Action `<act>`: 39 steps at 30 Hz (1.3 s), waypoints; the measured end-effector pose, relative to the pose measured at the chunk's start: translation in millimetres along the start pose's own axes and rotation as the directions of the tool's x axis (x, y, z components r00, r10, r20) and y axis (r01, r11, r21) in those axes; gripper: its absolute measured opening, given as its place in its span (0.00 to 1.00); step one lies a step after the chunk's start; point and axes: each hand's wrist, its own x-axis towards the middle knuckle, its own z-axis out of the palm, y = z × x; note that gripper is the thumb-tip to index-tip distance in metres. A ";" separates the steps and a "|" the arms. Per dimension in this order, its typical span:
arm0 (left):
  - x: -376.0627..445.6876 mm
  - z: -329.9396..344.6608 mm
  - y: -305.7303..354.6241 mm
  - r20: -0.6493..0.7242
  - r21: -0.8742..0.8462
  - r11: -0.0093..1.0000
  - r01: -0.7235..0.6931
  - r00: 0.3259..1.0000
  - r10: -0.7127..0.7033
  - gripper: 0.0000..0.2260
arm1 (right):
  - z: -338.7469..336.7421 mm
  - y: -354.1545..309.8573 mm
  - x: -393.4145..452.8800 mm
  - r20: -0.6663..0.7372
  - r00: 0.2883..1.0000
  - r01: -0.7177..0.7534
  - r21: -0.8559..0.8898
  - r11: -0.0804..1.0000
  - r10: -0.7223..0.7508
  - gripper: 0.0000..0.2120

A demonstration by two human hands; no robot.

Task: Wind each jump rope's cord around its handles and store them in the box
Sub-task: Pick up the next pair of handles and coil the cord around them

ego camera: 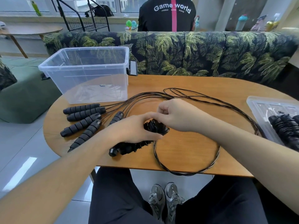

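My left hand (134,128) grips a pair of black jump rope handles (129,147) partly wrapped in black cord, held just above the wooden table (178,152). My right hand (176,115) pinches the cord at the handles' upper end (155,126). The remaining cord (187,172) lies in a loose loop toward the table's near edge. Several more black foam handles (84,118) lie in a fan at the left, their cords (202,98) sweeping across the back of the table. A clear plastic box (87,73) stands open at the back left.
A clear lid (265,109) at the table's right edge carries a wound black rope bundle (284,126). A leaf-patterned sofa (194,52) backs the table, and a person in a black shirt (166,13) sits behind it. My legs and shoes are below the table edge.
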 end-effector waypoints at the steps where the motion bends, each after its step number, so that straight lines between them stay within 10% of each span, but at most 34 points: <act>1: -1.2 0.3 1.2 -0.014 -0.001 1.000 -0.001 1.000 0.001 0.30 | 2.5 -3.6 -3.4 -0.017 1.000 0.012 -0.057 0.998 -0.013 0.15; 11: 1.5 4.6 10.8 -0.331 0.248 0.968 0.038 0.942 0.048 0.23 | 15.3 -22.4 -6.6 -0.094 0.996 -0.007 0.031 0.999 0.010 0.15; 19: 11.3 -7.4 -4.2 -0.249 -0.317 0.932 -0.175 0.964 0.096 0.16 | 31.9 -7.1 -14.3 -0.039 0.992 0.117 -0.089 0.989 -0.121 0.09; 24: 5.5 -1.9 -15.7 -0.087 -0.793 0.593 -0.138 0.990 0.113 0.20 | 32.6 11.5 -22.4 0.015 0.993 0.120 -0.117 0.986 -0.119 0.11; 31: -8.0 -3.7 -13.7 0.006 -0.913 0.406 -0.043 0.993 0.118 0.19 | 19.4 45.5 -20.9 0.114 0.962 0.251 -0.024 0.968 -0.247 0.12; 39: -18.2 -6.0 -6.4 0.124 -0.859 0.512 -0.007 0.968 0.220 0.13 | 7.4 87.2 -8.9 0.066 0.929 0.370 -0.176 0.912 -0.364 0.30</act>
